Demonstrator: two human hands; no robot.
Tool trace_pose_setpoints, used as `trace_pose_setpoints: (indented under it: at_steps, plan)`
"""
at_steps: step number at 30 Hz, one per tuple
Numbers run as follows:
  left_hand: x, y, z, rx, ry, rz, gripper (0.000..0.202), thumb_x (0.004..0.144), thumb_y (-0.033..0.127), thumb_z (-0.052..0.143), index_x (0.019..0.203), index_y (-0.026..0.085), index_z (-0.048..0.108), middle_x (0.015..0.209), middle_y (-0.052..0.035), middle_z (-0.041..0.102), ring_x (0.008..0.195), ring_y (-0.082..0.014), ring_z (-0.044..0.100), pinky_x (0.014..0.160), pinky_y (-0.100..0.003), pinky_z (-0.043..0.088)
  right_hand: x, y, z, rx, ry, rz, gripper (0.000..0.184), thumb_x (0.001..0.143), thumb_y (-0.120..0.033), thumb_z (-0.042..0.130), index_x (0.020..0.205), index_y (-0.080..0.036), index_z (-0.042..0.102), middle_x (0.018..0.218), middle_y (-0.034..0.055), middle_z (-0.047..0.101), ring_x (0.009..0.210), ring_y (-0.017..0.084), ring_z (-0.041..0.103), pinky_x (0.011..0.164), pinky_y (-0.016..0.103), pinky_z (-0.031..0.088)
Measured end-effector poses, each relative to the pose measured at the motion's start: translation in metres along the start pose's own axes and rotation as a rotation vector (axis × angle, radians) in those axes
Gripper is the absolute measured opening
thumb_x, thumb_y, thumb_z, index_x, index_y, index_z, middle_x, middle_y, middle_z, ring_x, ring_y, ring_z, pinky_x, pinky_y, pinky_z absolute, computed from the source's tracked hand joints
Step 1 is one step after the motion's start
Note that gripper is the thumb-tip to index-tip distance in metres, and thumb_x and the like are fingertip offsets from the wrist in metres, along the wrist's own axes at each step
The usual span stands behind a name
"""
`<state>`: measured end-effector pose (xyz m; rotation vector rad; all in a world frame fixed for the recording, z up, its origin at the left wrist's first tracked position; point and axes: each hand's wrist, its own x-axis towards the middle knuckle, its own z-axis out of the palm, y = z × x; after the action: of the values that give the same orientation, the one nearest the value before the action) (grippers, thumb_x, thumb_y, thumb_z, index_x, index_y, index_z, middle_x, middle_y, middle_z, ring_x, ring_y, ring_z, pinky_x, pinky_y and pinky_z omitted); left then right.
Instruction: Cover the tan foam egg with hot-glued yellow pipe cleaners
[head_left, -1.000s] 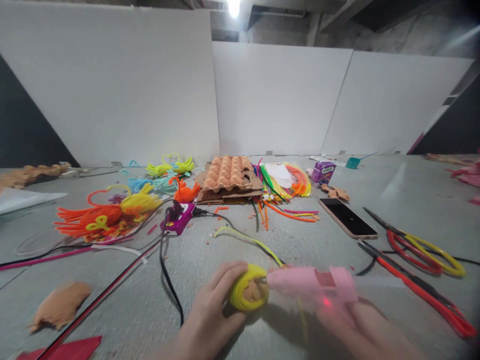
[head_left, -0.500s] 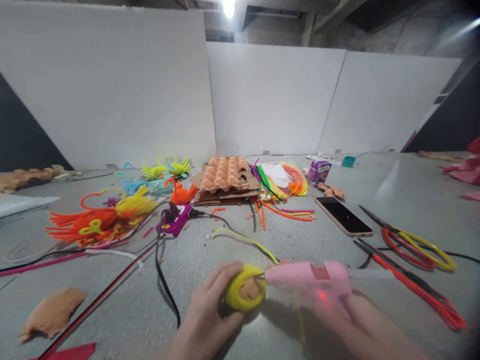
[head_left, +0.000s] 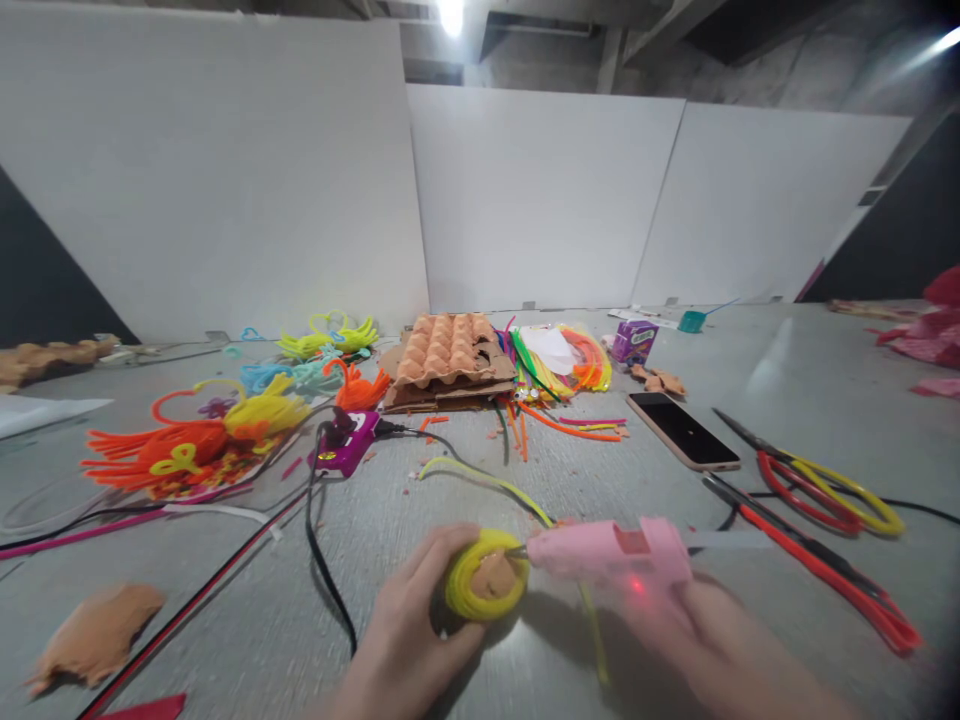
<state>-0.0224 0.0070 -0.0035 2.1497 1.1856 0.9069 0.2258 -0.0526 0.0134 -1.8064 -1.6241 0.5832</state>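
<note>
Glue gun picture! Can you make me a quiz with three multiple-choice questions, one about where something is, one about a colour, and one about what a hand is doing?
1. Where does the phone lie?
A. inside the egg carton
B. to the right of the egg carton
C. on top of the egg carton

2. What colour is the hot glue gun in the right hand?
A. green
B. black
C. pink

3. What is the left hand doing?
A. gripping a yellow pipe-cleaner coil
B. lying open and empty
C. pressing the phone

Answers:
1. B, it lies off to the carton's right.
2. C, its body looks pink.
3. A, the fingers wrap around the coil.
</note>
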Motion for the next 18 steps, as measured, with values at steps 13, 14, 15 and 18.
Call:
trace_pose_setpoints:
  at_steps: [13, 14, 15, 18]
  plan:
    - [0.0, 0.002, -0.001, 0.01, 0.009, -0.034, 0.05, 0.064, 0.006, 0.06, 0.109, 0.027, 0.055, 0.112, -0.0025, 0.068, 0.103, -0.0244, 0.065, 0.088, -0.038, 0.051, 0.001, -0.01, -0.006, -0.051, 0.009, -0.017, 0.03, 0.081, -0.049, 0.053, 0.079, -0.025, 0.072, 0.084, 0.005, 0.075, 0.084, 0.024, 0.07, 0.073, 0.027, 0.055]
    - [0.0, 0.001, -0.001, 0.013, 0.01, -0.037, 0.05, 0.064, 0.006, 0.06, 0.109, 0.027, 0.055, 0.111, -0.0025, 0.068, 0.102, -0.0244, 0.065, 0.087, -0.038, 0.052, 0.001, -0.01, -0.006, -0.049, -0.002, -0.019, 0.031, 0.081, -0.049, 0.053, 0.078, -0.025, 0.072, 0.083, 0.0048, 0.075, 0.083, 0.023, 0.07, 0.073, 0.028, 0.055]
    - [0.0, 0.001, -0.001, 0.016, 0.012, -0.041, 0.049, 0.064, 0.006, 0.06, 0.109, 0.027, 0.055, 0.11, -0.0027, 0.069, 0.102, -0.0244, 0.065, 0.087, -0.038, 0.052, 0.002, -0.009, -0.006, -0.045, -0.014, -0.019, 0.031, 0.082, -0.049, 0.052, 0.077, -0.025, 0.071, 0.083, 0.0047, 0.075, 0.082, 0.023, 0.07, 0.072, 0.028, 0.055]
    - [0.0, 0.0, 0.0, 0.018, 0.021, -0.039, 0.049, 0.064, 0.007, 0.06, 0.108, 0.027, 0.055, 0.11, -0.0026, 0.069, 0.101, -0.0243, 0.065, 0.087, -0.038, 0.052, 0.002, -0.006, -0.005, -0.032, -0.032, -0.017, 0.033, 0.083, -0.051, 0.05, 0.076, -0.025, 0.07, 0.082, 0.0043, 0.075, 0.08, 0.023, 0.07, 0.069, 0.027, 0.055]
